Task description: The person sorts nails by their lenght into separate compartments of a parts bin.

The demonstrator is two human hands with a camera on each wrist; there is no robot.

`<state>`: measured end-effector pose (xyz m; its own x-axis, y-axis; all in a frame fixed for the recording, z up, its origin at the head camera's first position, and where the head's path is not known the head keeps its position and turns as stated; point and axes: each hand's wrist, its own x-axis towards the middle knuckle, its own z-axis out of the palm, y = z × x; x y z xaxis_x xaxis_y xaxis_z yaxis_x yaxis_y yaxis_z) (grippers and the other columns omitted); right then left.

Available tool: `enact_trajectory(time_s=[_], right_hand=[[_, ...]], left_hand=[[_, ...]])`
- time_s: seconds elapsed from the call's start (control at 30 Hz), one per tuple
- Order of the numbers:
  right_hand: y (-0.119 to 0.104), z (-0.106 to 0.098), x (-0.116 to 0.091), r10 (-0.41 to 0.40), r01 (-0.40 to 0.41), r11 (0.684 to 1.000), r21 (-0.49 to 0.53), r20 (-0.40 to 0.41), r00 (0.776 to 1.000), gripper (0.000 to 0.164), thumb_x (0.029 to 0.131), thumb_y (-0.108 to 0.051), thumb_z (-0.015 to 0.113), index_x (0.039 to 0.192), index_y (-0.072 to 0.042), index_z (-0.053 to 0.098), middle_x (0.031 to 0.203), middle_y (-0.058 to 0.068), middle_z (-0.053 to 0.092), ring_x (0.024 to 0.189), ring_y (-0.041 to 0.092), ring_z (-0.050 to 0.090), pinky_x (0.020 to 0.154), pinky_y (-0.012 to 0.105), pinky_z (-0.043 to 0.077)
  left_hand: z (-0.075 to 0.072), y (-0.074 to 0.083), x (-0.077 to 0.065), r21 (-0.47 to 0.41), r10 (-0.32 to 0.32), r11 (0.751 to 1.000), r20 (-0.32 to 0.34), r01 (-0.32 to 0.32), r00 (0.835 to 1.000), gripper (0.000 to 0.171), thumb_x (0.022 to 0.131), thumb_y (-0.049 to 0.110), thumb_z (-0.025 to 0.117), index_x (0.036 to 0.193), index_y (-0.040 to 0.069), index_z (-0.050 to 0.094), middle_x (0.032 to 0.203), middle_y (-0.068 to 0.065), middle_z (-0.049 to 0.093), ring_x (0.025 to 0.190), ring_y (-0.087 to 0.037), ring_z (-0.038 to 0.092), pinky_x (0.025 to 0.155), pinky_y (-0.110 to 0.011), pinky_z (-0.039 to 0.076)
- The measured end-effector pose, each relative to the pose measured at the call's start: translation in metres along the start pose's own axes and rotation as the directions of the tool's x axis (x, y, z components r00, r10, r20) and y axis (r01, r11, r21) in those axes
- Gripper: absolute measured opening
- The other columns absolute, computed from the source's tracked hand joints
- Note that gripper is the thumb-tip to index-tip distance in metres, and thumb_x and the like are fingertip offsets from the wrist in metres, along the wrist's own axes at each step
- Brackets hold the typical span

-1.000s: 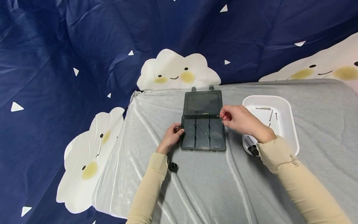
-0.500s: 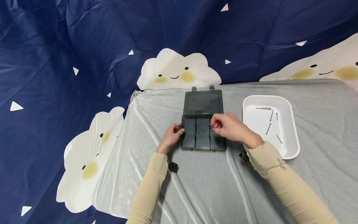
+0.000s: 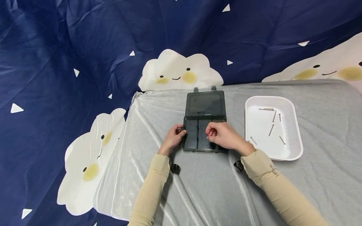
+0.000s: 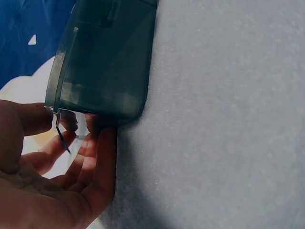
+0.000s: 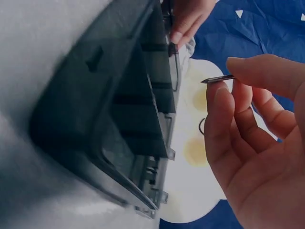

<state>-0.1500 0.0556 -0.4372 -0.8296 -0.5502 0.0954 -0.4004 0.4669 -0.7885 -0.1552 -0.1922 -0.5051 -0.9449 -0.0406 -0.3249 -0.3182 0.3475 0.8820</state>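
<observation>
A dark translucent compartment box (image 3: 190, 135) lies on the grey cloth with its lid (image 3: 205, 103) folded back. My left hand (image 3: 173, 138) holds the box's left wall; in the left wrist view the thumb (image 4: 35, 118) is on the rim and the fingers reach along the side. Over the middle compartment, my right hand (image 3: 224, 135) pinches a nail (image 5: 218, 79) between thumb and fingers, its pointed tip sticking out in the right wrist view. Another nail (image 3: 202, 128) lies slanted in the middle compartment, partly covered by the right hand.
To the right stands a white tray (image 3: 260, 125) with several loose nails (image 3: 271, 130) in it. Behind the box hangs a dark blue cloth (image 3: 183, 28) with cloud prints. Grey cloth (image 3: 203, 182) covers the surface under everything.
My right hand has moved left and toward me, from the box's right edge to over the middle compartment, uncovering more of the tray. The left hand has kept its place.
</observation>
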Motion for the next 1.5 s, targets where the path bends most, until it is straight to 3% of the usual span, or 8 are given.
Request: enact_trajectory(time_s=[0.47, 1.03, 1.33, 1.5], right_hand=[[0.006, 0.016, -0.004, 0.047, -0.046, 0.998, 0.05, -0.007, 0.999, 0.006, 0.08, -0.004, 0.069, 0.082, -0.008, 0.065, 0.072, 0.0, 0.063, 0.067, 0.01, 0.056, 0.063, 0.022, 0.046], [0.016, 0.025, -0.009, 0.041, -0.042, 0.999, -0.021, -0.024, 0.999, 0.006, 0.08, -0.006, 0.07, 0.082, -0.011, 0.068, 0.071, -0.005, 0.065, 0.064, 0.005, 0.056, 0.062, 0.023, 0.046], [0.012, 0.029, -0.008, 0.046, -0.052, 0.998, -0.047, -0.106, 0.993, 0.006, 0.081, -0.009, 0.07, 0.082, -0.014, 0.067, 0.071, -0.006, 0.065, 0.064, 0.005, 0.056, 0.063, 0.024, 0.046], [0.011, 0.032, -0.008, 0.062, -0.067, 0.997, -0.041, -0.105, 0.992, 0.006, 0.08, -0.009, 0.071, 0.082, -0.013, 0.068, 0.072, -0.005, 0.066, 0.065, 0.005, 0.057, 0.063, 0.024, 0.046]], left_hand=[[0.0, 0.002, -0.002, 0.012, 0.001, 1.0, 0.0, -0.001, 1.0, 0.036, 0.096, 0.017, 0.06, 0.13, 0.008, 0.055, 0.114, -0.013, 0.059, 0.088, -0.015, 0.054, 0.066, -0.024, 0.044], [0.001, 0.002, -0.003, 0.011, -0.008, 1.0, -0.004, 0.008, 1.0, 0.037, 0.096, 0.018, 0.06, 0.131, 0.009, 0.054, 0.112, -0.012, 0.056, 0.086, -0.015, 0.052, 0.064, -0.024, 0.044], [0.001, 0.002, -0.003, 0.022, -0.007, 1.0, -0.004, 0.007, 1.0, 0.037, 0.096, 0.019, 0.06, 0.132, 0.01, 0.054, 0.114, -0.012, 0.058, 0.088, -0.016, 0.053, 0.066, -0.024, 0.044], [0.002, 0.002, -0.002, 0.034, 0.003, 0.999, -0.015, -0.002, 1.0, 0.038, 0.096, 0.018, 0.061, 0.132, 0.009, 0.055, 0.114, -0.012, 0.058, 0.088, -0.015, 0.053, 0.066, -0.024, 0.043]])
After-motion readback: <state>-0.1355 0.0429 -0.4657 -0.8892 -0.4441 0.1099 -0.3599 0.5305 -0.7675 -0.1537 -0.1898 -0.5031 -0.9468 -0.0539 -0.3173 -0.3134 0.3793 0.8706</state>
